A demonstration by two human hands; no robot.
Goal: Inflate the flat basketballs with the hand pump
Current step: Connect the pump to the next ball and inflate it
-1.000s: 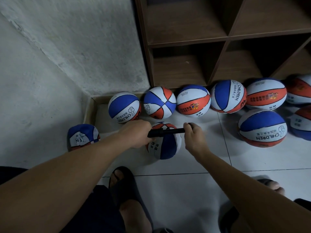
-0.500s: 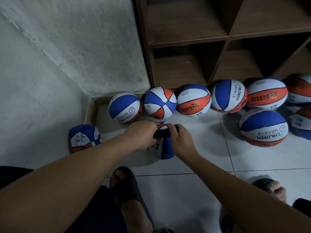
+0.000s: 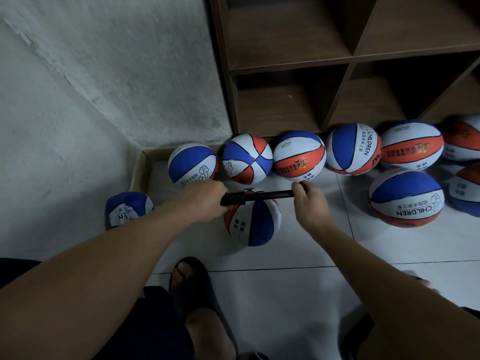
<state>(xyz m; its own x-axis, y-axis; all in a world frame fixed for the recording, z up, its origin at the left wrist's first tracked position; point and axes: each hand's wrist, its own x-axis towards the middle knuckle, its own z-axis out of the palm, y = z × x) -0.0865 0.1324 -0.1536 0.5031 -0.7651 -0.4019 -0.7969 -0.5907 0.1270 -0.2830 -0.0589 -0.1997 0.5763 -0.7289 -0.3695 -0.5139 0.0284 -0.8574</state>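
1. A crumpled flat ball [image 3: 129,209] is lying on the floor [image 3: 298,294] at far left, against the wall [image 3: 78,87], just outside the corner of a low cardboard tray [image 3: 141,167].
2. A round blue-and-white ball [image 3: 192,165] is sitting in that tray, touching the next ball in the row to its right.
3. The left hand [image 3: 201,201] is being held over the near ball [image 3: 252,219]; its grip is closed around the left end of the hand pump [image 3: 257,197], on the thicker barrel part.
4. The hand pump is being held roughly level across the top of the near ball, with the thin rod showing between the two hands. Where the needle enters the ball cannot be told.
5. The near ball is resting on the floor tile in front of the row, between the two forearms, looking partly soft and taller than wide.
6. The right hand [image 3: 309,203] is gripping the right end of the pump, its grip curled around the handle, well apart from the left hand.
7. A row of round balls [image 3: 298,157] is lined up along the foot of the wooden shelf [image 3: 348,58]; more are lying at far right, one marked CHILDREN [image 3: 406,197] closer in.
8. Sandalled feet [image 3: 192,284] are showing at the bottom edge.
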